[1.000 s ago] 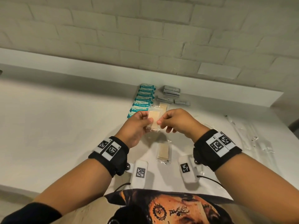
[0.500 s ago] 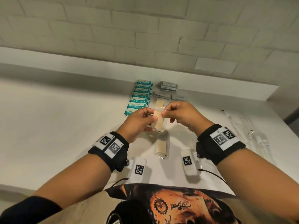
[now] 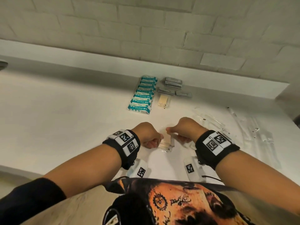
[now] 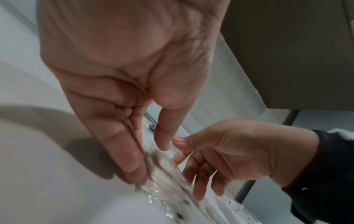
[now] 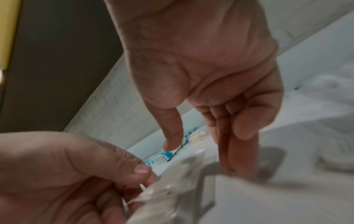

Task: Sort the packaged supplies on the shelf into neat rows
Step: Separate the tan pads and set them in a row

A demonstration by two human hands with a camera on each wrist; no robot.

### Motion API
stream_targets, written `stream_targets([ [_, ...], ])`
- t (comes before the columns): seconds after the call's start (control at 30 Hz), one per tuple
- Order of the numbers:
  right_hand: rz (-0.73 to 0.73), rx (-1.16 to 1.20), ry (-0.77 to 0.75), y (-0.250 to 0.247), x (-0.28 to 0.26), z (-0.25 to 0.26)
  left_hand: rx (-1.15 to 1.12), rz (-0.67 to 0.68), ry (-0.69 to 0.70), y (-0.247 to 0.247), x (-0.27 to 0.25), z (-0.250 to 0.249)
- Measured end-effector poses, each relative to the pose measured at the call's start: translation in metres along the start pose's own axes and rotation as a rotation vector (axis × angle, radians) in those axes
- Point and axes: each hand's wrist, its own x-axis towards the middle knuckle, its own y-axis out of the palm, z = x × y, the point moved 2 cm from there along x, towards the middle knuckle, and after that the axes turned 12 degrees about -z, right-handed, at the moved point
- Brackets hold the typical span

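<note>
Lowered since a second ago, from mid-air over the far rows down to the near worktop (image 3: 68, 120): both hands, now either side of a clear packet (image 3: 167, 142) of beige strips lying flat there. Left hand (image 3: 148, 135) with straight fingers against the packet's left edge, thumb free above it; right hand (image 3: 181, 129) with fingers extended at its right edge, thumb just off the left one. No curled grip seen in either wrist view, so both read as relaxed, touching rather than holding. Whether a second packet lies stacked beneath cannot be told. Step in hand, judged: gathering or squaring this packet before adding it to the beige stack (image 3: 164, 101) far ahead, beside the teal row (image 3: 142, 96) and near the grey sachets (image 3: 173, 86). Next move likely needs a pinch on both edges, a lift, and a carry forward to line up with that stack. Hard to make out: packet blurred and glary in both wrist views, fingertips hidden under the knuckles from the head; clear wrappers (image 3: 253, 127) at right barely visible against the white surface.
</note>
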Motion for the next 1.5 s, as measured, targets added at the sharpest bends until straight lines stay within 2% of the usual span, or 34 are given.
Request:
stream_targets([
  [0.1,0.172,0.178,0.159,0.009,-0.010,-0.006,0.042,0.004,-0.041,0.009,0.000,-0.004],
  [0.2,0.178,0.261,0.201,0.014,-0.009,-0.007,0.040,-0.026,-0.083,0.012,-0.001,-0.006],
  [0.33,0.190,0.315,0.241,0.017,-0.010,-0.007,-0.140,-0.002,-0.099,0.013,-0.005,-0.005],
  [0.37,0.177,0.300,0.209,0.016,-0.011,-0.005,-0.183,0.006,-0.087,0.013,-0.006,-0.005],
  [0.43,0.103,0.153,0.035,0.010,-0.014,0.002,-0.240,-0.017,-0.019,0.011,-0.007,-0.006],
  [0.5,-0.058,-0.041,-0.186,-0.001,-0.015,0.008,-0.232,-0.115,0.092,0.005,-0.002,-0.008],
  [0.57,-0.195,-0.163,-0.339,-0.008,-0.015,0.011,-0.211,-0.165,0.191,0.000,0.002,-0.012],
  [0.67,-0.195,-0.358,-0.452,0.005,-0.009,0.006,-0.233,-0.133,0.267,0.003,0.004,-0.013],
  [0.77,-0.178,-0.431,-0.432,0.014,-0.003,-0.004,-0.234,-0.113,0.286,0.011,0.007,-0.005],
  [0.9,-0.107,-0.334,-0.397,0.016,0.000,-0.011,-0.224,-0.109,0.322,0.018,0.010,0.000],
  [1.13,-0.086,-0.354,-0.449,0.024,0.004,-0.011,-0.203,-0.135,0.371,0.030,0.007,-0.007],
  [1.3,-0.121,-0.380,-0.486,0.024,0.007,-0.016,-0.010,-0.227,0.378,0.022,0.013,-0.007],
  [1.5,-0.115,-0.308,-0.505,-0.002,0.013,-0.001,0.103,-0.191,0.355,0.017,0.030,-0.028],
])
